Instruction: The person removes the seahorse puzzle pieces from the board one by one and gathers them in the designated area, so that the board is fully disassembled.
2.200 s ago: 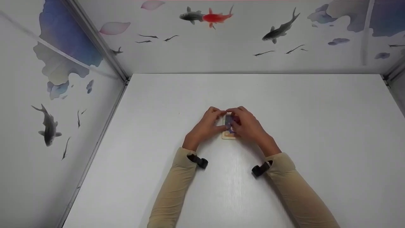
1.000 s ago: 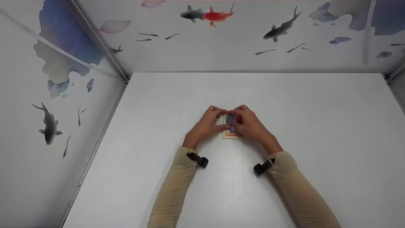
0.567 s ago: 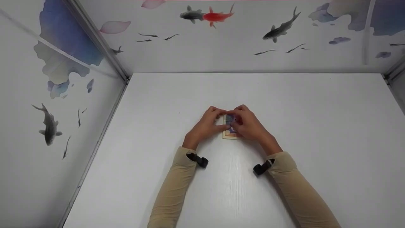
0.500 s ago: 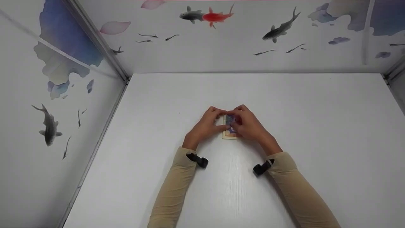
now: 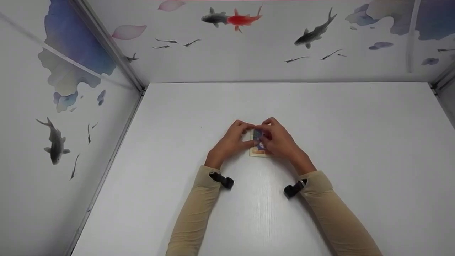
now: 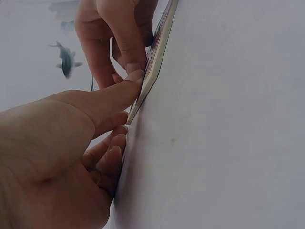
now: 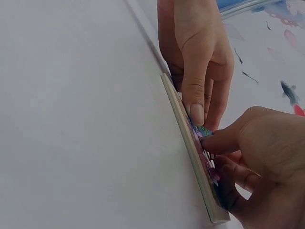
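Observation:
A small flat board (image 5: 258, 154) with a pale wood rim and a blue, purple and orange picture lies on the white table in the head view. My left hand (image 5: 233, 140) holds its left side, thumb on the picture and fingertips at the far edge. Over the right part of the board is my right hand (image 5: 279, 140), its thumb on the picture and its fingers bent toward the far edge. The thumbs nearly meet. In the right wrist view, the board's thick pale side (image 7: 194, 155) shows. Much of the picture is hidden under my fingers.
The white table (image 5: 177, 113) stretches around both hands. White panels (image 5: 249, 57) painted with fish and petals rise at the back and left, with a metal strip (image 5: 113, 46) at their corner. A black camera sits on each wrist over beige sleeves.
My right fingers have shifted slightly near the board's far edge, with a small gap now showing between them. The left hand and the board stay almost where they were.

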Motion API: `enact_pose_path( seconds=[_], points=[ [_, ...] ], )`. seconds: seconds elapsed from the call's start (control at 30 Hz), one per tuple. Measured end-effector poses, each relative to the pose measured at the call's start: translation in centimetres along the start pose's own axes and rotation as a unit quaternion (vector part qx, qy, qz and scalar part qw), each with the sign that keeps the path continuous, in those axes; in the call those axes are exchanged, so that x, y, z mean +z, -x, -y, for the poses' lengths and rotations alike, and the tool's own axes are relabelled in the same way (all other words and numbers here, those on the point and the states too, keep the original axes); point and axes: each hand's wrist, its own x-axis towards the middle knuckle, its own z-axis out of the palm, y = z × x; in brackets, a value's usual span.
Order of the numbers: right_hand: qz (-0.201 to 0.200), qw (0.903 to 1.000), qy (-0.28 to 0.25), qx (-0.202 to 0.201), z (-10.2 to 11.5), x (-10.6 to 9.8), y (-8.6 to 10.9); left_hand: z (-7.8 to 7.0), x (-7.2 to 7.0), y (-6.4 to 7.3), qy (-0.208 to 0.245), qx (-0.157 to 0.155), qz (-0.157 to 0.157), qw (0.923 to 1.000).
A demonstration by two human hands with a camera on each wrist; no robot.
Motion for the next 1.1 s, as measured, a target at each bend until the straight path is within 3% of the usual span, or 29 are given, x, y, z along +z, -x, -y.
enact_pose_path(
  seconds=[0.23,0.67,1.1],
  points=[
    [-0.004,0.9999,0.005,-0.01,-0.3,0.13,0.05,0.07,0.04,0.0,-0.001,0.006,0.0,1.0],
    [0.027,0.9995,-0.004,-0.017,-0.28,-0.4,0.07,0.11,0.02,-0.03,-0.013,0.008,0.003,0.9999],
    [-0.016,0.9998,-0.009,0.013,-0.33,-0.13,0.3,0.26,0.02,-0.04,0.003,0.015,0.003,0.9999]
  ],
)
